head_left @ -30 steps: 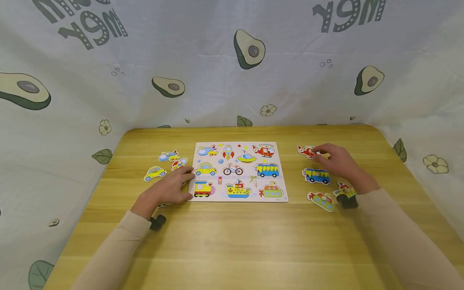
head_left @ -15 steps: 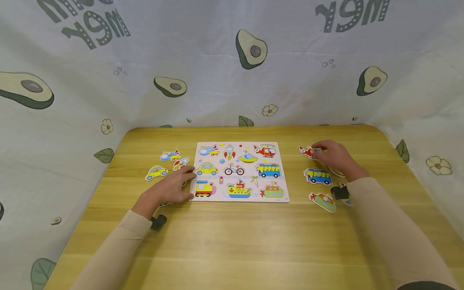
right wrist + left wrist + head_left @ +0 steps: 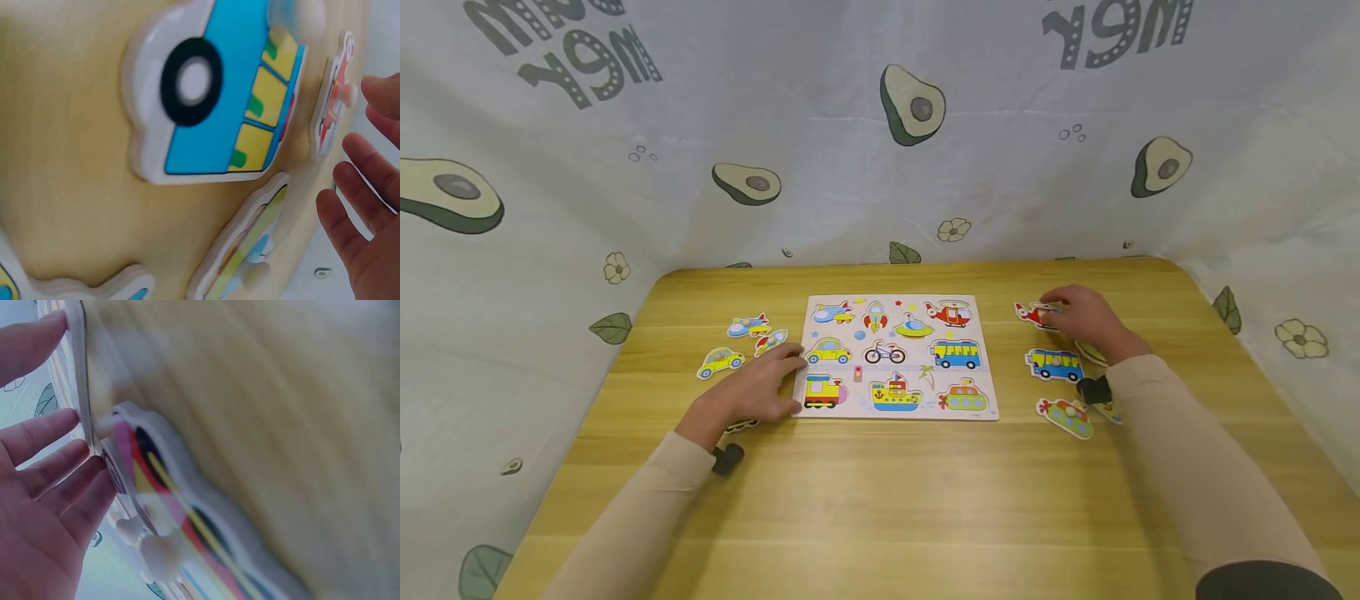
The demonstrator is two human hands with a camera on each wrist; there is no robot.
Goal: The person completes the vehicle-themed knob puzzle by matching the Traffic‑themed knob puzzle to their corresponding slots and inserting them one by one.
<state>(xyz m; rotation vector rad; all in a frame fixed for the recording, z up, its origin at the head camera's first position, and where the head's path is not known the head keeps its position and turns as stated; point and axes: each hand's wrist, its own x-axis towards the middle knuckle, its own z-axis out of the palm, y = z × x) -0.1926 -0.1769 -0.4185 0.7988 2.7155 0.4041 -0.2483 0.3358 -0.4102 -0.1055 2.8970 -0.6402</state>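
My left hand point(image 3: 752, 383) rests at the left edge of a flat puzzle board point(image 3: 857, 402) with vehicle pictures, fingers spread and fingertips on the edge. A knobbed train-like piece point(image 3: 150, 469) lies beneath this hand, partly hidden in the head view. My right hand point(image 3: 1086, 317) is over the red helicopter piece point(image 3: 1034, 314) on the table, right of the board. In the right wrist view the thumb tip is right beside the helicopter's knob point(image 3: 351, 95), with the other fingers spread. The blue bus piece point(image 3: 1056, 365) lies nearer me, under that forearm's left side.
A green submarine piece point(image 3: 1066, 417) and a partly covered yellow piece point(image 3: 1090, 353) lie on the right of the wooden table point(image 3: 895, 500). Left of the board are airplane point(image 3: 748, 326), rocket point(image 3: 771, 342) and car point(image 3: 721, 362) pieces. A patterned cloth point(image 3: 820, 225) hangs behind.
My right hand has shifted slightly away from me at the helicopter piece, its wrist uncovering part of a yellow piece. The left hand stays at the board's edge.
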